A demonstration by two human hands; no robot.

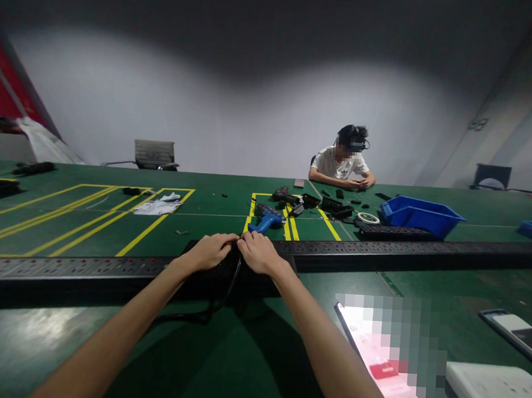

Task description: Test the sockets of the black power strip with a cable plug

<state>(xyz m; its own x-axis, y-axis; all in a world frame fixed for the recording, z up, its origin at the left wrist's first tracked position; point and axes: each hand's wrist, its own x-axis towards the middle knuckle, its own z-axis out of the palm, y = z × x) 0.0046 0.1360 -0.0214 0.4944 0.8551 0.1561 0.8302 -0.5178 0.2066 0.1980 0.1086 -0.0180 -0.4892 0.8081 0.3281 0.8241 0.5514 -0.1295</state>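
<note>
Both hands meet at the middle of the view, over a dark object on the black power strips. My left hand has its fingers bent, with the fingertips beside those of my right hand. Whatever they pinch is too small and dark to make out. A black cable runs down from between the hands and bends left across the green table. One long black power strip lies to the left of the hands, another to the right. Just beyond the fingertips lies a blue power drill.
Behind the strips are a second drill, black parts, a tape roll, a blue bin and white gloves. Across the green table sits a person. At right front are a lit phone and a white device.
</note>
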